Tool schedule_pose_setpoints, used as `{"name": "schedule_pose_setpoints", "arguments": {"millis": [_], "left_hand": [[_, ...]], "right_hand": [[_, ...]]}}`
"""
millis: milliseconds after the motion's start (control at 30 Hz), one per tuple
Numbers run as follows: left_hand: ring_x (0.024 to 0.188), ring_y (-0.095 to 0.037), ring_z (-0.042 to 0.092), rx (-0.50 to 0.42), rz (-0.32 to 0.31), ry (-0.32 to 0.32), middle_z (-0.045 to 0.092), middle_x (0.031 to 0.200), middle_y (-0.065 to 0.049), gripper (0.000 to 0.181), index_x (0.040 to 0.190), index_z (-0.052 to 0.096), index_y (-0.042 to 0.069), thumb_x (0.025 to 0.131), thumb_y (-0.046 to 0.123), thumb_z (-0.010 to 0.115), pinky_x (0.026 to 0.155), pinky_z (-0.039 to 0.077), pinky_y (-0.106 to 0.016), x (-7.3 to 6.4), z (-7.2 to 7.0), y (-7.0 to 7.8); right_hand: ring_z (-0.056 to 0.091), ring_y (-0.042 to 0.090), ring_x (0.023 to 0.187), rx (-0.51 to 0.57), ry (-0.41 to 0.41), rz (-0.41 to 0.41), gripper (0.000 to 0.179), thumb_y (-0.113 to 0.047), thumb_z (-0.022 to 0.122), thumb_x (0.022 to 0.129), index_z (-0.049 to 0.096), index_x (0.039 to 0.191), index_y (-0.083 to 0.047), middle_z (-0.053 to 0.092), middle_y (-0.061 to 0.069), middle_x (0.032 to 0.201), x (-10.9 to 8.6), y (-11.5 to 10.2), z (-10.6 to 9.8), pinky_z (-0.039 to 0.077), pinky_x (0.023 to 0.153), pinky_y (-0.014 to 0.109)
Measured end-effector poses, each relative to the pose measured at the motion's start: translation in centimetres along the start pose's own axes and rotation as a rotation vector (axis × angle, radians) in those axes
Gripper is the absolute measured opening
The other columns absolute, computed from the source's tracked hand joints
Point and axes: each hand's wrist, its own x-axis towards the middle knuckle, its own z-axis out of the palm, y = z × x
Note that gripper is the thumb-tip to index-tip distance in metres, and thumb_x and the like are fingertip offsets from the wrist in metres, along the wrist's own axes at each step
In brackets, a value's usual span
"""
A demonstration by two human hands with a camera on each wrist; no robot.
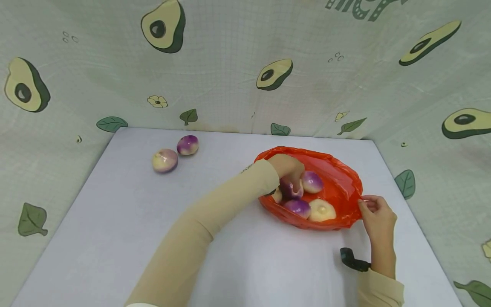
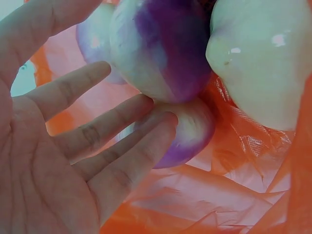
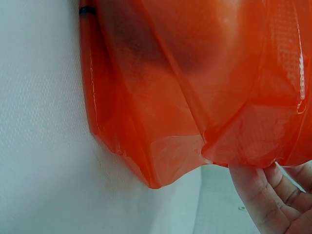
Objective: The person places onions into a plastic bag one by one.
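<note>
A red plastic bag (image 1: 339,181) lies with its mouth spread wide on the right part of the table, holding several purple-and-white turnips (image 1: 312,182). My left hand (image 1: 289,166) reaches down into it from the left. In the left wrist view its fingers are extended and spread, with fingertips right at a purple-and-white turnip (image 2: 165,48). One paler turnip (image 1: 322,210) sits near the bag's front rim. My right hand (image 1: 379,217) pinches the right edge of the bag; in the right wrist view its fingers show under the plastic's edge.
Two more turnips lie at the back left of the white table (image 1: 115,221): a pale one (image 1: 165,160) and a purple-topped one (image 1: 188,145). A cloth (image 1: 222,76) printed with avocados and leaves hangs behind and around the table.
</note>
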Motion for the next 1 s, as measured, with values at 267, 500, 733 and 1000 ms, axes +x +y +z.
{"name": "schedule_pose_setpoints", "arguments": {"millis": [267,500,733,1000], "left_hand": [[0.114,-0.011,0.044,0.045,0.019,-0.009,0.052,0.124,0.010,0.052,0.128,0.053,0.028,0.080,0.040,0.069,0.098,0.041,-0.032,-0.1,-0.4,0.0],[0.123,-0.010,0.039,0.068,0.067,0.022,0.047,0.133,0.015,0.064,0.136,0.045,0.035,0.078,0.052,0.067,0.106,0.034,-0.037,-0.8,-0.3,-0.7],[0.126,-0.014,0.039,0.101,0.199,0.105,0.047,0.136,0.007,0.063,0.137,0.045,0.028,0.081,0.050,0.064,0.107,0.033,-0.041,-1.9,-0.4,-1.9],[0.131,-0.016,0.035,0.035,0.246,0.174,0.040,0.144,0.002,0.062,0.139,0.043,0.025,0.083,0.046,0.063,0.110,0.032,-0.042,-4.2,-0.8,-4.0]], "right_hand": [[0.053,0.023,0.091,0.036,-0.031,0.003,0.045,-0.036,0.046,0.095,0.048,0.127,-0.004,0.054,0.018,0.113,-1.1,-1.3,-0.7,0.041,0.054,0.005],[0.055,0.023,0.092,0.015,-0.016,0.001,0.048,-0.041,0.045,0.094,0.048,0.126,-0.005,0.055,0.016,0.112,-0.6,-0.7,-0.3,0.057,0.073,0.034],[0.055,0.021,0.088,0.012,-0.009,-0.013,0.050,-0.046,0.046,0.092,0.049,0.123,-0.008,0.055,0.013,0.109,0.5,0.8,0.2,0.056,0.069,0.044],[0.055,0.022,0.086,0.027,-0.018,-0.037,0.052,-0.047,0.049,0.091,0.049,0.124,-0.006,0.055,0.015,0.108,0.7,1.3,0.2,0.056,0.069,0.043]]}}
